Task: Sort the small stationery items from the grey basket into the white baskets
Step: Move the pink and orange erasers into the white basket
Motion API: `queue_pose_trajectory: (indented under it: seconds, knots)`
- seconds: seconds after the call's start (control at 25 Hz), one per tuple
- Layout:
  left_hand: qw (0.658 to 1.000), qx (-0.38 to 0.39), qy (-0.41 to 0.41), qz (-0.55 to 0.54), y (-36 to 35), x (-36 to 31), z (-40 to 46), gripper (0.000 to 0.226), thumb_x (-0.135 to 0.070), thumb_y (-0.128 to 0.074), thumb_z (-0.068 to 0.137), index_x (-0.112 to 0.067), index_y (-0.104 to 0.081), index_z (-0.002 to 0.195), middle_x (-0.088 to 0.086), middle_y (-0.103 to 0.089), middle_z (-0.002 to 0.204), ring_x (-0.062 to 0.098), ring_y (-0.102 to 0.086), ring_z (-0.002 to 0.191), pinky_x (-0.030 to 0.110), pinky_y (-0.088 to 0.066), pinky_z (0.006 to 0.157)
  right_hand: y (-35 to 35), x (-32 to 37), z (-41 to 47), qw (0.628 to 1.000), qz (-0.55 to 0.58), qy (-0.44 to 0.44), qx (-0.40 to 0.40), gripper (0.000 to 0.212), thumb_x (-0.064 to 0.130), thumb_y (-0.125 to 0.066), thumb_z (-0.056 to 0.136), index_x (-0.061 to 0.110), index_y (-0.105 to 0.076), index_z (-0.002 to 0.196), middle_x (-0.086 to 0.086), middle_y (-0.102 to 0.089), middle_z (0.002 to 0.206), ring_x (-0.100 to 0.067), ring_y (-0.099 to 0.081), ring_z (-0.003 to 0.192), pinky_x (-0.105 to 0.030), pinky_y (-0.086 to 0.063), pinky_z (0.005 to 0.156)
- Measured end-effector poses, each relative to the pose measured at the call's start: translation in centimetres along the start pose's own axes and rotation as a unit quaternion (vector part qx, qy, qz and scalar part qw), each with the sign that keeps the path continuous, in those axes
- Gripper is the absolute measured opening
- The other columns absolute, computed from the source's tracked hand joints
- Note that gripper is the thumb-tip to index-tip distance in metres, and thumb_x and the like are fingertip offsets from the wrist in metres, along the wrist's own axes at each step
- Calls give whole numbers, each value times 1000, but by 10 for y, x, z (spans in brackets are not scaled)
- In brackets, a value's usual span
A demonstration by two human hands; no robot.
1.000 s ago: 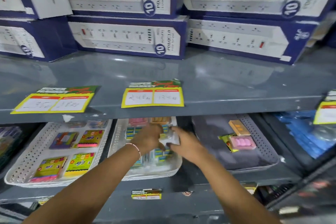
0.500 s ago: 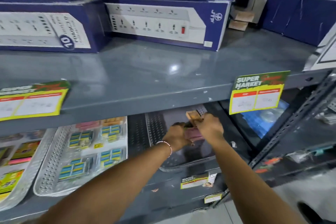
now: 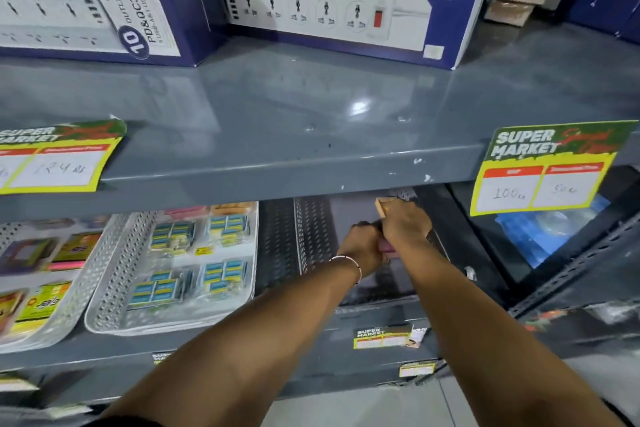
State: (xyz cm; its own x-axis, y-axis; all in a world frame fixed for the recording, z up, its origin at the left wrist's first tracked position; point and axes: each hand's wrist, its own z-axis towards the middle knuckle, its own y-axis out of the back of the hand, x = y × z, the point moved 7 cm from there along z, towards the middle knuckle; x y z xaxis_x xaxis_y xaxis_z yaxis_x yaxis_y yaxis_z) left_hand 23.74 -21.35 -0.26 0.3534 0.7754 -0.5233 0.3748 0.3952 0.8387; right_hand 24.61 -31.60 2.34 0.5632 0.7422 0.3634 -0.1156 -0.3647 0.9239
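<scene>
Both hands reach into the dark grey plastic basket (image 3: pixel 313 232). The right hand (image 3: pixel 405 224) holds a small tan block (image 3: pixel 382 206); the left hand (image 3: pixel 360 246) pinches a little pink pack (image 3: pixel 386 248).

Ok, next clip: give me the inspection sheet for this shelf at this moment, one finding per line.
Surface: grey metal shelf, baskets side by side under an upper shelf.
Job's things: grey basket to the right of a white basket holding blue-and-yellow packs; a second white basket at far left holds colourful packs; a tan item and a pink item at the hands.
Clutter: price tags on shelf edges.
Grippers: left hand and right hand are together over the grey basket, closed on items.
Cables: nothing seen.
Surroundings: power strip boxes above; blue packaging to the right.
</scene>
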Motion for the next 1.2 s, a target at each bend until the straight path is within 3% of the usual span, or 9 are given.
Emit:
queue_pose_trajectory:
  seconds: [0.2, 0.36, 0.48, 0.64, 0.72, 0.84, 0.92, 1.04, 1.2]
  knots:
    - [1000, -2, -21, 12, 3, 4, -2, 34, -27, -64, 71, -29, -58, 105, 6, -67, 90, 29, -64, 83, 28, -51, 75, 7, 1, -1, 1000, -12, 22, -16, 24, 20, -51, 90, 8, -69, 98, -19, -70, 109, -36, -66, 100, -37, -52, 78]
    - [998, -5, -25, 65, 51, 18, -19, 24, -36, -64, 73, -21, -65, 92, 7, -67, 97, 26, -63, 93, 28, -50, 80, 24, 11, -10, 998, 22, 55, 0, 28, 26, -61, 82, 11, -69, 103, -19, -70, 110, -38, -65, 104, -39, -52, 84]
    - [996, -43, -24, 71, 105, 50, -49, 12, -26, -66, 79, -17, -64, 87, 8, -70, 101, 26, -66, 95, 27, -46, 76, 36, 41, -30, 993, 57, 107, -7, 36, 30, -76, 71, 17, -70, 104, -14, -71, 111, -34, -67, 102, -35, -53, 80]
    - [984, -143, 32, 102, 185, 125, -97, 29, -27, -75, 71, -13, -71, 96, 9, -71, 102, 27, -66, 96, 26, -47, 79, 23, 119, -64, 964, 151, 206, 71, 35, 2, -74, 69, 19, -70, 98, -4, -73, 108, -11, -71, 93, -21, -49, 71]
    - [975, -163, 89, 119, 230, 196, -132, 33, -27, -78, 69, -12, -72, 98, 9, -71, 103, 27, -66, 98, 27, -48, 80, -4, 183, -94, 937, 174, 284, 103, 42, -10, -70, 63, 22, -68, 91, -1, -73, 104, 1, -70, 83, -22, -55, 74]
    - [973, -149, 138, 112, 252, 251, -145, 31, -26, -75, 72, -9, -70, 99, 7, -71, 103, 25, -67, 99, 26, -48, 78, -29, 214, -93, 944, 119, 296, 86, 22, 23, -73, 66, 22, -69, 88, 11, -71, 92, -11, -67, 87, -30, -53, 74]
    - [966, -157, 160, 129, 260, 287, -157, 32, -25, -74, 74, -9, -70, 102, 7, -72, 107, 24, -67, 101, 25, -48, 81, -51, 237, -100, 948, 62, 306, 60, 29, 36, -58, 70, 21, -65, 93, 3, -73, 100, -23, -68, 97, -35, -55, 81]
    - [960, -188, 167, 122, 274, 335, -153, 38, -26, -76, 73, -10, -69, 108, 9, -71, 113, 26, -65, 105, 28, -47, 88, -73, 278, -103, 943, -22, 327, 51, 34, 24, -57, 73, 17, -64, 105, -9, -66, 118, -32, -61, 111, -37, -52, 89]
    - [960, -196, 142, 144, 279, 359, -123, 43, -28, -78, 74, -7, -69, 110, 12, -69, 114, 28, -63, 108, 29, -46, 90, -106, 297, -90, 947, -58, 310, 56, 23, 12, -53, 80, 11, -63, 102, -16, -65, 117, -34, -61, 111, -29, -48, 84]
